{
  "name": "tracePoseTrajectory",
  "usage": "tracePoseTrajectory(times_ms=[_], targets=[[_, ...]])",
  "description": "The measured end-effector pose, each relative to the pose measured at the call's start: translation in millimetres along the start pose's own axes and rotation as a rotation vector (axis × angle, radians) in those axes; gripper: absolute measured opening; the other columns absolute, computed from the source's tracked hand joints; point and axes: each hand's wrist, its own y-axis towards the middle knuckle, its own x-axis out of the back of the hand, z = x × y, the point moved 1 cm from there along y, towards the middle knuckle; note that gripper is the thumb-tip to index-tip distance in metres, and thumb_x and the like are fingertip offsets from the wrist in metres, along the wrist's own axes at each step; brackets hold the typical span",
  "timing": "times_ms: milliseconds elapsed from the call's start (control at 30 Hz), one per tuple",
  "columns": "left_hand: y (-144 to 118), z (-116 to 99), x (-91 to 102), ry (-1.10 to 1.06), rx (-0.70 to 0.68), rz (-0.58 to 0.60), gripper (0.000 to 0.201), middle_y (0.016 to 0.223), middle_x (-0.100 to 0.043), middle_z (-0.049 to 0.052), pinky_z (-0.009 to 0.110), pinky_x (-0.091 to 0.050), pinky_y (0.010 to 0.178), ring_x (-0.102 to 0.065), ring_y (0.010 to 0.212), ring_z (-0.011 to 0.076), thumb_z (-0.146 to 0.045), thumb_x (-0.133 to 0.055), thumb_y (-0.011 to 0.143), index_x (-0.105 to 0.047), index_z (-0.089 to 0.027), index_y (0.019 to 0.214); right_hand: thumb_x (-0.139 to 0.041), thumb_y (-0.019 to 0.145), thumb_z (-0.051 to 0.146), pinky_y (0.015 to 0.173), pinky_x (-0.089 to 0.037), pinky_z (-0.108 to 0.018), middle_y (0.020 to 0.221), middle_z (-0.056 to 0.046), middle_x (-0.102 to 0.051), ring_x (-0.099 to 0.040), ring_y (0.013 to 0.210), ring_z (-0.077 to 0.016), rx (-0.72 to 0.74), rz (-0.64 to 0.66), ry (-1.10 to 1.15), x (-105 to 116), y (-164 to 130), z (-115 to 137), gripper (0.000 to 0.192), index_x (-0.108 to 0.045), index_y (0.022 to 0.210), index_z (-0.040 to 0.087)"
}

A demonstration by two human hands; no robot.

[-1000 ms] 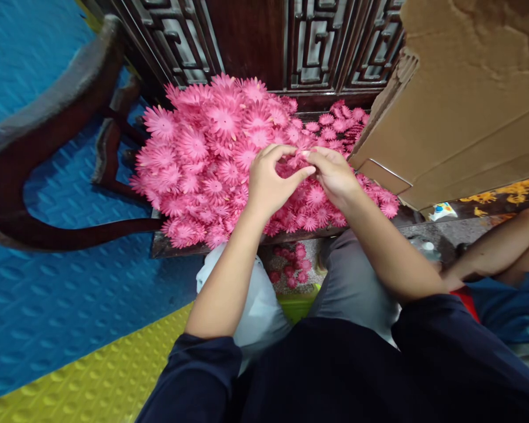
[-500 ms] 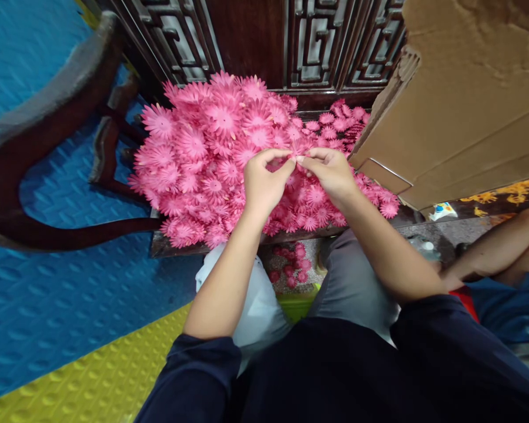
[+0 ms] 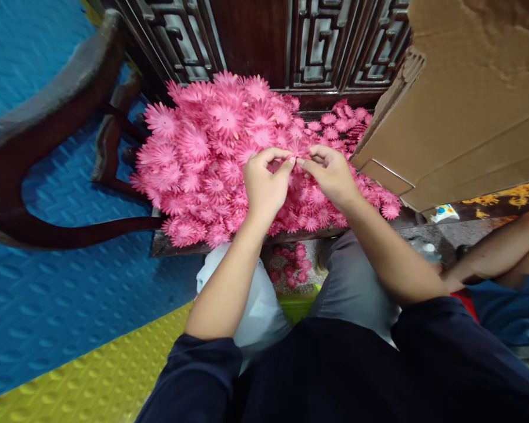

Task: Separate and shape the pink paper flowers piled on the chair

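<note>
I pinched one pink flower (image 3: 296, 154) between the thumb and forefinger of my left hand (image 3: 264, 185) and my right hand (image 3: 332, 176), just above the heap (image 3: 211, 153). I judged that light fingertip pressure near its centre best kept the petals uncrushed.

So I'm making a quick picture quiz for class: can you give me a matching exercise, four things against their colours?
Things:
1. flower pile
2. cardboard box
3. floor mat on the left
4. carved cabinet

Colours:
a. blue
b. dark brown
c. pink
d. tan

Pairs: 1-c, 2-d, 3-a, 4-b
</note>
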Motion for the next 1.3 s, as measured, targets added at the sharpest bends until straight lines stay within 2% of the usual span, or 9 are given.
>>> tracePoseTrajectory(times_ms=[200, 467, 633, 833, 967, 1133, 1300], targets=[[-7.2, -0.4, -5.1, 0.077, -0.080, -0.054, 0.007, 0.082, -0.069, -0.002, 0.026, -0.049, 0.075, -0.062, 0.079, 0.0124, -0.022, -0.055, 0.082, -0.061, -0.022, 0.078, -0.066, 0.070, 0.029, 0.059, -0.037, -0.023, 0.061, 0.005, -0.047, -0.043, 0.057, -0.0065, 0.008, -0.031, 0.024, -2.4, -2.1, 4.3, 0.021, -0.049, 0.062, 0.019], [-3.9, 1.4, -4.6, -0.005, -0.029, -0.079, 0.006, 0.080, -0.066, -0.001, 0.027, -0.049, 0.078, -0.061, 0.081, 0.0128, -0.023, -0.053, 0.083, -0.054, -0.024, 0.077, -0.059, 0.073, 0.022, 0.055, -0.036, -0.022, 0.058, 0.005, -0.046, -0.042, 0.054, -0.0054, -0.048, -0.046, 0.051, -5.4, -3.3, 3.8, 0.017, -0.048, 0.061, 0.018], [-1.3, 3.8, -3.2, -0.005, -0.018, -0.071, 0.012, 0.077, -0.064, -0.001, 0.026, -0.050, 0.074, -0.060, 0.077, 0.0124, -0.031, -0.051, 0.086, -0.051, -0.024, 0.077, -0.056, 0.072, 0.014, 0.056, -0.034, -0.021, 0.059, 0.006, -0.046, -0.040, 0.055, -0.0048, -0.012, -0.033, 0.040, -3.5, -3.0, 5.6, 0.013, -0.048, 0.063, 0.018], [3.0, 11.3, -2.6, -0.092, 0.004, -0.070, 0.021, 0.082, -0.062, 0.001, 0.029, -0.049, 0.074, -0.060, 0.078, 0.0143, -0.044, -0.047, 0.087, -0.051, -0.024, 0.082, -0.057, 0.074, 0.020, 0.054, -0.032, -0.022, 0.056, 0.005, -0.047, -0.039, 0.053, -0.0060, -0.038, 0.066, 0.031, -1.6, -2.5, 9.4, 0.013, -0.050, 0.063, 0.019], [4.9, 8.7, 1.0, -0.082, -0.030, -0.052, 0.026, 0.082, -0.061, 0.002, 0.030, -0.049, 0.074, -0.059, 0.079, 0.0148, -0.049, -0.044, 0.087, -0.050, -0.024, 0.082, -0.054, 0.073, 0.014, 0.053, -0.031, -0.022, 0.055, 0.005, -0.046, -0.037, 0.052, -0.0059, -0.043, 0.165, 0.031, 1.9, -0.9, 11.1, 0.013, -0.050, 0.061, 0.018], [1.6, 1.9, 3.3, -0.067, -0.085, -0.080, 0.027, 0.088, -0.060, 0.003, 0.034, -0.047, 0.083, -0.058, 0.089, 0.0176, -0.050, -0.043, 0.087, -0.049, -0.025, 0.085, -0.047, 0.068, 0.005, 0.050, -0.026, -0.022, 0.054, 0.006, -0.044, -0.033, 0.050, -0.0054, -0.060, 0.220, 0.055, 4.7, -0.6, 17.0, 0.016, -0.050, 0.060, 0.018], [3.6, 16.0, -9.5, -0.104, 0.015, -0.084, 0.026, 0.086, -0.059, 0.003, 0.030, -0.048, 0.075, -0.059, 0.082, 0.0148, -0.048, -0.038, 0.090, -0.049, -0.024, 0.087, -0.044, 0.067, -0.001, 0.053, -0.027, -0.023, 0.051, 0.006, -0.040, -0.031, 0.050, -0.0058, -0.074, 0.257, -0.002, 9.2, 2.4, 20.1, 0.023, -0.047, 0.054, 0.017]])
